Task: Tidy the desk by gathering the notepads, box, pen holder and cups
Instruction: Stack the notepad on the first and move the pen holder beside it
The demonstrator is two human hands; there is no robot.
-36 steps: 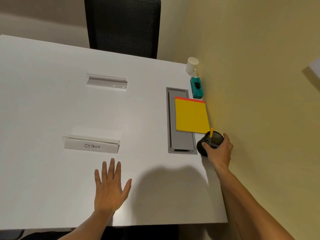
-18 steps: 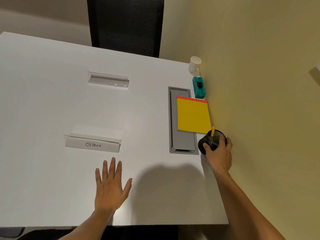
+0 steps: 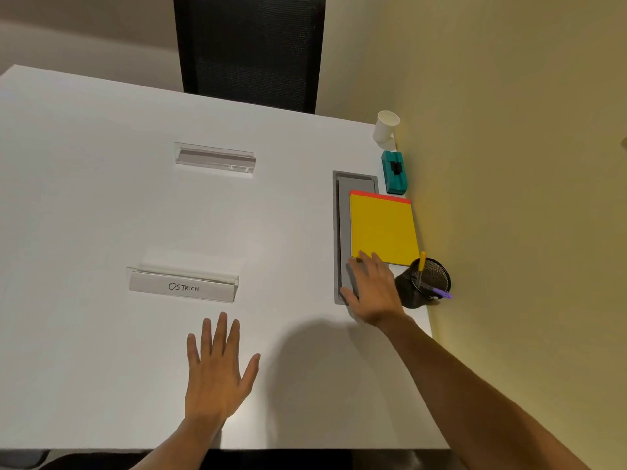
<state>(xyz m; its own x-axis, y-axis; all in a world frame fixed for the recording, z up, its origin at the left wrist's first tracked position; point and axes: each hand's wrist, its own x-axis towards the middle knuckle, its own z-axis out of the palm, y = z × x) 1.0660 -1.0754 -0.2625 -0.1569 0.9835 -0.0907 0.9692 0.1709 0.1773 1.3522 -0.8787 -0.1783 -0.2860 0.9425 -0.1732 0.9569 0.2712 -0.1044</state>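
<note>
A yellow notepad (image 3: 383, 228) with a red top edge lies by the right wall, partly over a grey cable hatch (image 3: 342, 232). My right hand (image 3: 371, 290) rests open on the hatch, its fingertips touching the notepad's near left corner. Just right of that hand stands a black mesh pen holder (image 3: 425, 283) holding a yellow pen and a purple one. A teal box (image 3: 393, 172) sits beyond the notepad, and a white paper cup (image 3: 385, 125) stands at the far right corner. My left hand (image 3: 217, 371) lies flat and open on the white desk (image 3: 101, 198).
Two clear acrylic name stands are on the desk: one labelled OSTRICH (image 3: 183, 283) near my left hand, an unlabelled one (image 3: 215, 157) farther back. A black mesh chair (image 3: 251, 49) stands behind the desk. The yellow wall (image 3: 509, 198) runs along the desk's right edge.
My right hand has let go of the pen holder and moved left onto the hatch, reaching the notepad's corner. The left hand has stayed in place.
</note>
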